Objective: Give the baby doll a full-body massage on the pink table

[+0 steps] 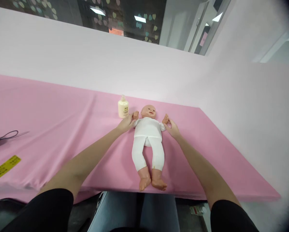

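A baby doll [148,129] with a white cloth body lies face up on the pink table cover [106,161], its head toward the wall and its feet near the front edge. My left hand [126,123] is closed around the doll's arm on the left, just below its small plastic hand. On the other side, my right hand [172,128] grips the doll's other arm at the wrist. Both doll arms are bent up beside the head. Close behind my left hand stands a cream-coloured lotion bottle [123,108], upright.
At the far left lie a dark object with a cord loop [9,135] and a yellow label strip [4,169]. A white wall [86,61] with a window above runs along the back and right. Under the table, a bottle [198,210] lies at right.
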Demonstrator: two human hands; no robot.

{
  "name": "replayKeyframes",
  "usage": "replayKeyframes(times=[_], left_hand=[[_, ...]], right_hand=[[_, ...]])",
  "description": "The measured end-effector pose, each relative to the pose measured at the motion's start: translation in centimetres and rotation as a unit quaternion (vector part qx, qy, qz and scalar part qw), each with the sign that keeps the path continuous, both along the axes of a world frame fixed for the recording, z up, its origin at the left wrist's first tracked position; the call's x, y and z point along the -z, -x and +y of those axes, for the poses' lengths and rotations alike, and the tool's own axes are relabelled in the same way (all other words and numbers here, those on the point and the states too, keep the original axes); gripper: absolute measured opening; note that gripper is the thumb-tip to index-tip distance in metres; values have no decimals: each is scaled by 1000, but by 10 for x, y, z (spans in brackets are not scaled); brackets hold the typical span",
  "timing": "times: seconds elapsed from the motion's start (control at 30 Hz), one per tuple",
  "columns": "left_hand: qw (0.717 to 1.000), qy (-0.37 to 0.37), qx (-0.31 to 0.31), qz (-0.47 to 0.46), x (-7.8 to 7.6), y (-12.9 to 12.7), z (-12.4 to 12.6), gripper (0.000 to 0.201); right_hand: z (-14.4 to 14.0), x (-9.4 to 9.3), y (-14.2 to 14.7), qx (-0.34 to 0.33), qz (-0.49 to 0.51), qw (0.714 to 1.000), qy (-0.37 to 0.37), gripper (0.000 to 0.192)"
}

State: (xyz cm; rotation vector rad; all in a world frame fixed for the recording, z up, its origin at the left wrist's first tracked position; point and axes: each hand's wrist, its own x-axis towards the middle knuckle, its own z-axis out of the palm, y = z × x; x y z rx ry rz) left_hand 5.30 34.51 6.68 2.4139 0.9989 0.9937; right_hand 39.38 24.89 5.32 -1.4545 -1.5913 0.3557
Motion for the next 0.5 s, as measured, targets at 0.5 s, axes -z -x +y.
replayKeyframes(times=[0.5], left_hand=[[995, -74, 38, 50, 28, 13, -18, 50]], right_hand=[[-38, 31, 15, 12, -219, 973, -76, 45]])
